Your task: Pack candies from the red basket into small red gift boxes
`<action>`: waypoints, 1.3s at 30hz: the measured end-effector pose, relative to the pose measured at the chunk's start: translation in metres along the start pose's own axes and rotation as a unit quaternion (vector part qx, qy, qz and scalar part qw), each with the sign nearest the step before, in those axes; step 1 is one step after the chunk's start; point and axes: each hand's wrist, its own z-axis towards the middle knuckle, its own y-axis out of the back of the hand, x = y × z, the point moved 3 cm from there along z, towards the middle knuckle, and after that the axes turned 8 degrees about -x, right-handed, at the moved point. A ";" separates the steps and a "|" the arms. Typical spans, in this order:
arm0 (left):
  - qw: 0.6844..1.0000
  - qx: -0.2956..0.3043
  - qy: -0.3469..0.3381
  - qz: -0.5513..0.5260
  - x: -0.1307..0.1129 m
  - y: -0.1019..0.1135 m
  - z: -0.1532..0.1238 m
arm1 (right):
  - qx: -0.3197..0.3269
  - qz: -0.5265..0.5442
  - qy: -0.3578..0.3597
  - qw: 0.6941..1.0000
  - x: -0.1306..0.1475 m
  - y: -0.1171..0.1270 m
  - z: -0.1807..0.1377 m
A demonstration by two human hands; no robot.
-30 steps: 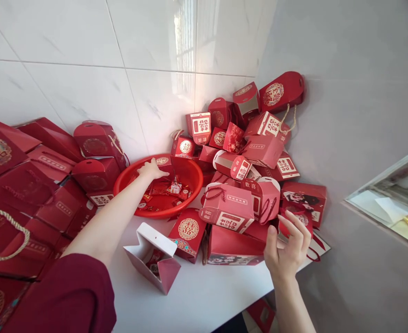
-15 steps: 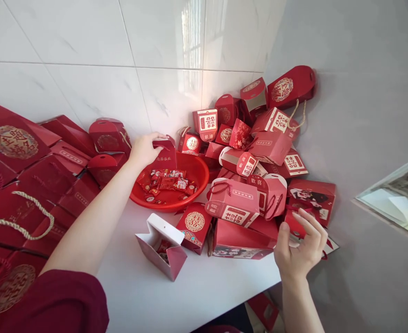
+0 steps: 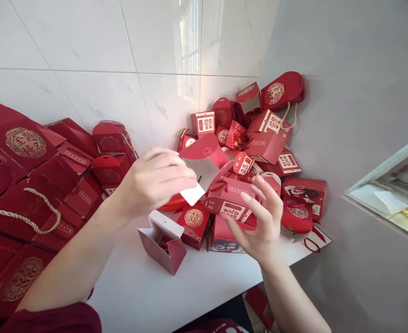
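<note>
My left hand (image 3: pixel 151 182) is closed on a red paper gift box (image 3: pixel 205 169), held up with its flaps apart so that the pale inside shows. A white flap juts out below my fingers. My right hand (image 3: pixel 264 226) is open, fingers spread, in front of the piled boxes and apart from the held one. Behind my left hand and the held box, only a bit of the red plastic bowl (image 3: pixel 174 202) shows. A second gift box (image 3: pixel 164 249) stands unfolded at the top on the white table (image 3: pixel 137 296), with red-wrapped pieces inside.
Many red gift boxes (image 3: pixel 266 150) are heaped against the wall at right. More boxes (image 3: pixel 54 178), some with rope handles, are stacked at left. A tiled wall (image 3: pixel 96 41) bounds the back. Something red (image 3: pixel 259 307) lies below the table edge.
My left hand has brought the gift box from the bowl's back edge toward the middle, and its flaps now stand apart. My right hand has moved left toward it.
</note>
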 end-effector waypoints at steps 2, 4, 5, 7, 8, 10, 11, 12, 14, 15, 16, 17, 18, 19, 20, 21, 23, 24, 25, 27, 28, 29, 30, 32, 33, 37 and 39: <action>0.999 0.003 -0.029 -0.019 -0.015 0.005 0.000 | 0.023 0.001 0.006 1.000 0.002 -0.004 0.008; 0.998 0.015 -0.054 -0.032 -0.024 0.008 0.000 | 0.048 0.017 0.006 0.999 0.000 -0.005 0.013; 0.997 0.021 -0.062 -0.033 -0.027 0.010 0.000 | 0.055 0.033 0.007 0.998 -0.002 -0.005 0.014; 0.997 0.024 -0.069 -0.034 -0.031 0.012 -0.001 | 0.067 0.072 0.018 0.995 -0.005 -0.003 0.013; 0.997 0.023 -0.069 -0.035 -0.031 0.012 -0.002 | 0.069 0.088 0.024 0.993 -0.006 -0.002 0.012; 0.997 0.005 -0.063 -0.034 -0.031 0.012 -0.004 | 0.064 0.095 0.031 0.993 -0.008 0.003 0.011; 0.998 -0.007 -0.056 -0.025 -0.031 0.012 -0.004 | 0.053 0.084 0.028 0.995 -0.011 0.007 0.012; 0.999 -0.018 -0.045 -0.011 -0.030 0.012 -0.005 | 0.035 0.061 0.023 0.997 -0.014 0.011 0.013; 0.999 -0.042 -0.017 0.024 -0.030 0.012 -0.005 | -0.017 -0.009 0.013 1.000 -0.023 0.024 0.019; 0.998 -0.053 -0.005 0.039 -0.030 0.012 -0.005 | -0.043 -0.048 0.008 0.998 -0.029 0.031 0.023; 0.997 -0.061 0.004 0.051 -0.030 0.013 -0.005 | -0.063 -0.086 0.002 0.994 -0.036 0.038 0.028; 0.996 -0.068 0.010 0.060 -0.030 0.014 -0.006 | -0.078 -0.121 -0.006 0.990 -0.045 0.044 0.033; 0.995 -0.074 0.015 0.067 -0.030 0.016 -0.007 | -0.087 -0.151 -0.016 0.985 -0.054 0.050 0.038; 0.994 -0.078 0.018 0.073 -0.030 0.017 -0.008 | -0.088 -0.174 -0.027 0.980 -0.064 0.055 0.044; 0.994 -0.077 0.022 0.078 -0.030 0.019 -0.010 | -0.083 -0.192 -0.036 0.977 -0.074 0.058 0.049; 0.994 -0.073 0.025 0.080 -0.030 0.020 -0.012 | -0.074 -0.205 -0.042 0.975 -0.084 0.060 0.054; 0.995 -0.062 0.026 0.078 -0.030 0.023 -0.016 | -0.049 -0.220 -0.042 0.973 -0.102 0.059 0.063; 0.995 -0.056 0.025 0.075 -0.031 0.024 -0.019 | -0.037 -0.223 -0.040 0.973 -0.109 0.058 0.066; 0.996 -0.049 0.025 0.071 -0.031 0.024 -0.021 | -0.028 -0.225 -0.037 0.973 -0.115 0.055 0.068; 0.997 -0.038 0.029 0.063 -0.033 0.026 -0.026 | -0.018 -0.226 -0.033 0.973 -0.123 0.050 0.071; 0.997 -0.032 0.034 0.060 -0.033 0.027 -0.029 | -0.008 -0.226 -0.033 0.973 -0.126 0.047 0.071; 0.997 -0.027 0.041 0.059 -0.034 0.028 -0.031 | 0.010 -0.227 -0.032 0.973 -0.127 0.042 0.069; 0.997 -0.022 0.049 0.060 -0.034 0.028 -0.035 | 0.038 -0.227 -0.027 0.973 -0.128 0.037 0.067; 0.995 -0.011 0.073 0.063 -0.033 0.030 -0.042 | 0.108 -0.228 -0.011 0.968 -0.127 0.027 0.061; 0.994 -0.005 0.091 0.064 -0.032 0.030 -0.047 | 0.137 -0.228 -0.002 0.964 -0.125 0.022 0.058; 0.974 0.031 0.218 0.043 -0.020 0.030 -0.070 | 0.153 -0.228 0.006 0.962 -0.113 0.017 0.053; 0.956 0.051 0.290 0.020 -0.013 0.027 -0.083 | 0.123 -0.227 0.000 0.966 -0.102 0.019 0.055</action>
